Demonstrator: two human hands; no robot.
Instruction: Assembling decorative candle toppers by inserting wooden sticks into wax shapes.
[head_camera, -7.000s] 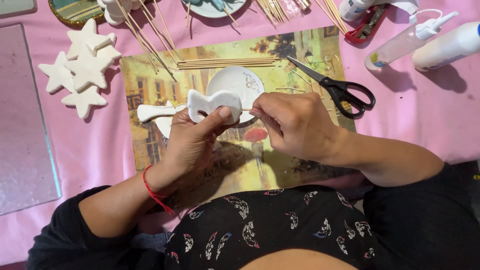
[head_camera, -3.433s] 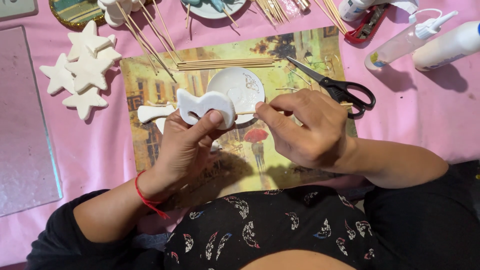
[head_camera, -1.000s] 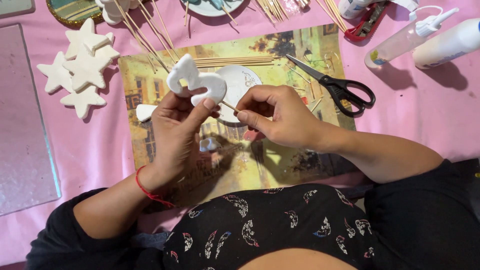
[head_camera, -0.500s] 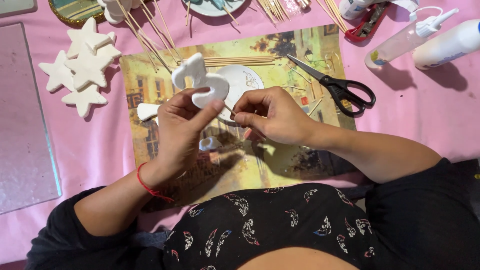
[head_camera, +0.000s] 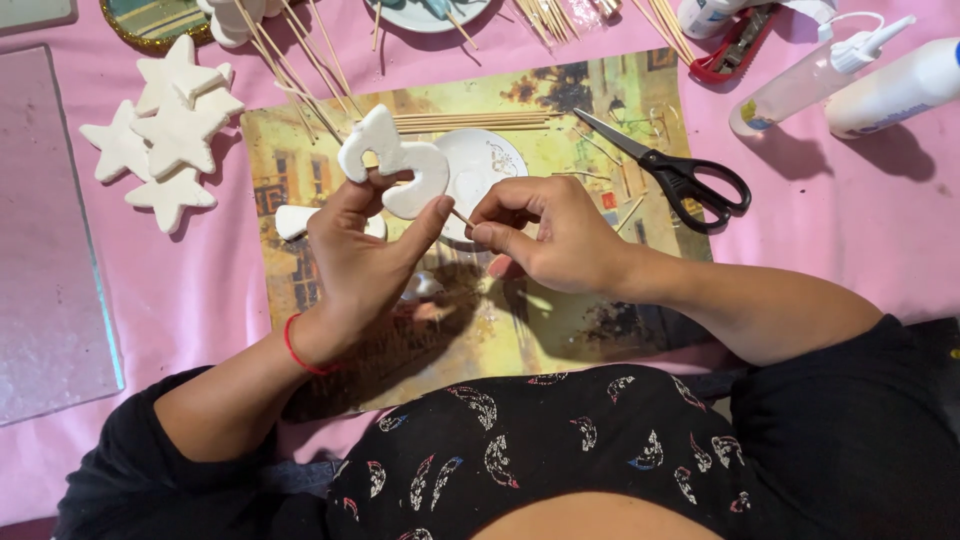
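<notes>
**Head view: a skewer meets a white clay shape**

The left hand (head_camera: 365, 255) lifts a flat white shape (head_camera: 395, 165) above the mat (head_camera: 560, 330). The thumb presses on its lower lobe and the fingers support it from behind, so the shape stands nearly upright with its edge turned to the other hand. This grip probably keeps the piece steady and leaves that edge free.

The right hand (head_camera: 555, 235) is closed around a thin skewer (head_camera: 462, 217), pinched between thumb and forefinger close to the tip. The tip touches the lower edge of the shape, or perhaps already enters it; the thumb hides the exact spot.

Under the hands, the picture mat covers the pink cloth (head_camera: 830, 210), I think to protect it. A small white dish (head_camera: 478, 165) lies on the mat just behind the shape. More skewers (head_camera: 470, 120) lie in a row beside it. Scissors (head_camera: 680, 178) rest at the right, within easy reach. White stars (head_camera: 165, 130) are stacked at the left, well apart from the hands. Two bottles (head_camera: 850, 80) lie at the far right.
</notes>
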